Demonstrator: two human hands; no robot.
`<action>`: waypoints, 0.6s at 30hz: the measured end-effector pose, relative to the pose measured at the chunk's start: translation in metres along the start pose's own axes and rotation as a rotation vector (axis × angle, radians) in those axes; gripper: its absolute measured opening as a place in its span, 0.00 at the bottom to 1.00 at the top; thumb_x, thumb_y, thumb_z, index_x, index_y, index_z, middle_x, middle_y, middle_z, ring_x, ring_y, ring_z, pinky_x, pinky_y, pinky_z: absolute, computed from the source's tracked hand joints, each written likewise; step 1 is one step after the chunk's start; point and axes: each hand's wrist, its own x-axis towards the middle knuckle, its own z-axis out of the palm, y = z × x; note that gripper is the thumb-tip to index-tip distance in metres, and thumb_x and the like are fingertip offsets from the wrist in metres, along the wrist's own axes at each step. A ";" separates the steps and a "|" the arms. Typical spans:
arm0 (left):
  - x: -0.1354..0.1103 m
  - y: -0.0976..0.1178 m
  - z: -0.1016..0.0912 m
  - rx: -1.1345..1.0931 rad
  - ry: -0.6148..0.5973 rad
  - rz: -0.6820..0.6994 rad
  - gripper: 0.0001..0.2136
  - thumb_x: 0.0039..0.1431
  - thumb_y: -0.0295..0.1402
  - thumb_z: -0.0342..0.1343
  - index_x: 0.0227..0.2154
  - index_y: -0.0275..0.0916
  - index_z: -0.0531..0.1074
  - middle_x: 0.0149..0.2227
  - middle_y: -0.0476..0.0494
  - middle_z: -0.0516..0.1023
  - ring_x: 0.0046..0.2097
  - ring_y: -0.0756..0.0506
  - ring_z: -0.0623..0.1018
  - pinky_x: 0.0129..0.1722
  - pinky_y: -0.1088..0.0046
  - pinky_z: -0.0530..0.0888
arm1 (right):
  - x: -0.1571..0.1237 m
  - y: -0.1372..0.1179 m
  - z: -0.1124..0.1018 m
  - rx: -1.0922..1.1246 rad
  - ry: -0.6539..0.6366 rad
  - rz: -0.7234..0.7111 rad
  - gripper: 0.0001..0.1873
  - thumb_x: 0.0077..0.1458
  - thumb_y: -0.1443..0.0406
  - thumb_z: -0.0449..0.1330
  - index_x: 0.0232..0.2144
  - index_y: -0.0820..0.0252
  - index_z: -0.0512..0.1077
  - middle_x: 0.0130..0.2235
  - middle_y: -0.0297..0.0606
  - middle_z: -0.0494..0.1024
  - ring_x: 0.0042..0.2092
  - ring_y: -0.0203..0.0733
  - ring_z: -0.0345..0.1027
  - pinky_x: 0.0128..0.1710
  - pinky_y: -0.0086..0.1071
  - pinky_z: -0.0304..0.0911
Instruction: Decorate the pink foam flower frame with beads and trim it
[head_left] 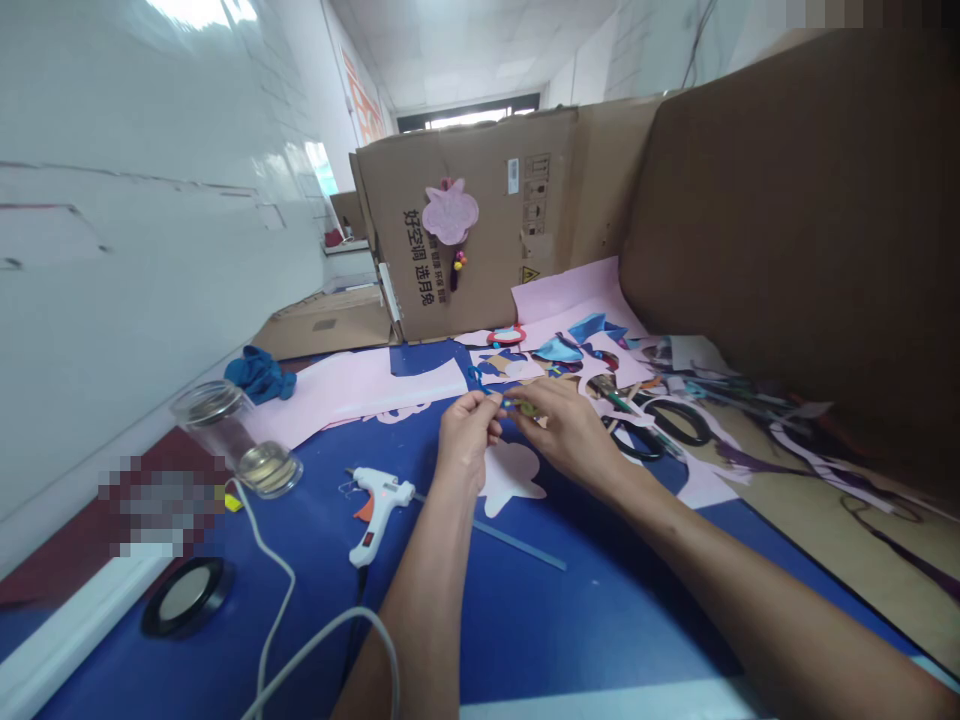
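Observation:
My left hand (466,432) and my right hand (562,425) meet above a blue table sheet (525,610). Both pinch one small craft piece (523,407), greenish with a bit of blue, held between the fingertips. What the piece is exactly I cannot make out. A pale pink cut-out shape (510,478) lies flat just under the hands. A white hot glue gun (377,505) rests to the left of my left forearm, its cord (277,590) trailing toward me.
A glass jar (229,437) lies on its side at the left, with its black lid (185,596) nearer me. Black scissors (664,428) and coloured felt scraps (570,345) lie at the right. Cardboard boxes (480,230) wall the back and right; a blue cloth (259,373) sits by the white wall.

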 end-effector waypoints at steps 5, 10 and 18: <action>0.001 -0.002 -0.001 0.073 -0.016 0.083 0.16 0.45 0.45 0.70 0.26 0.38 0.74 0.24 0.51 0.74 0.23 0.54 0.67 0.21 0.80 0.59 | 0.003 -0.005 -0.001 0.119 -0.037 0.198 0.08 0.67 0.63 0.61 0.41 0.57 0.81 0.41 0.40 0.85 0.44 0.49 0.78 0.45 0.38 0.66; 0.000 -0.001 0.000 0.135 -0.038 0.097 0.14 0.48 0.44 0.69 0.26 0.38 0.75 0.26 0.49 0.77 0.24 0.53 0.68 0.22 0.79 0.60 | 0.004 -0.007 -0.002 0.198 -0.051 0.349 0.12 0.67 0.60 0.60 0.35 0.57 0.80 0.33 0.36 0.83 0.35 0.45 0.75 0.36 0.34 0.62; 0.001 -0.001 -0.003 0.369 -0.053 0.205 0.03 0.54 0.32 0.64 0.28 0.39 0.80 0.28 0.47 0.80 0.29 0.49 0.76 0.31 0.75 0.71 | 0.002 -0.001 0.000 0.132 -0.041 0.308 0.08 0.65 0.64 0.60 0.36 0.57 0.80 0.36 0.39 0.86 0.39 0.48 0.78 0.39 0.35 0.64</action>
